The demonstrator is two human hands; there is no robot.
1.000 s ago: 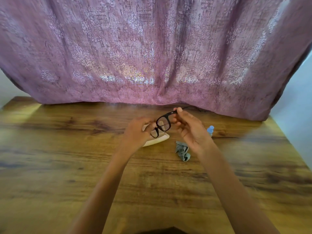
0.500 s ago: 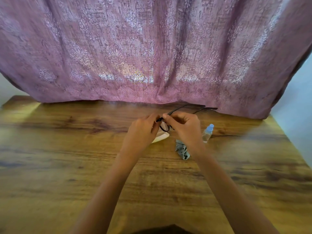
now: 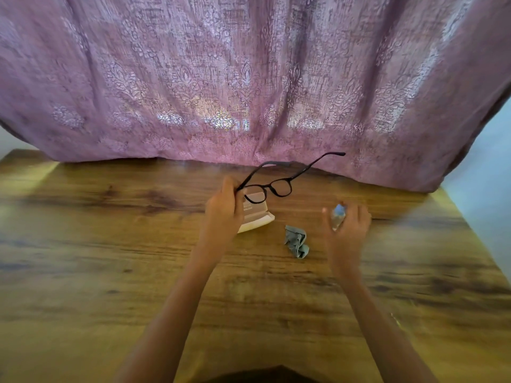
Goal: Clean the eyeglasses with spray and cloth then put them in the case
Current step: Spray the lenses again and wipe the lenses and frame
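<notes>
Pinching the frame at its near hinge corner, the fingers [image 3: 229, 189] of the left hand [image 3: 223, 214] alone hold the thin black-framed eyeglasses [image 3: 278, 187] up above the table [image 3: 110, 244], lenses level and both temples swung out toward the back. Half a second ago both hands were on the frame. Now the right hand [image 3: 347, 230] has let go and dropped to the small clear spray bottle with a blue cap [image 3: 338, 214]. Its fingers [image 3: 359, 214] are spread wide around the bottle; through the motion blur I cannot tell whether they touch it yet.

That shift suggests the unfolding is finished and the spraying is about to start. No wiping looks begun.

The crumpled grey cleaning cloth [image 3: 296, 241] lies on the wood between the two hands, held by neither. The open cream-coloured glasses case [image 3: 257, 217] sits just beside the left hand, directly under the raised frame, so stray mist could land inside it unless the glasses are moved aside. The temple tips point toward the patterned mauve curtain [image 3: 249, 78] hanging at the table's far edge, though they seem clear of it.
</notes>
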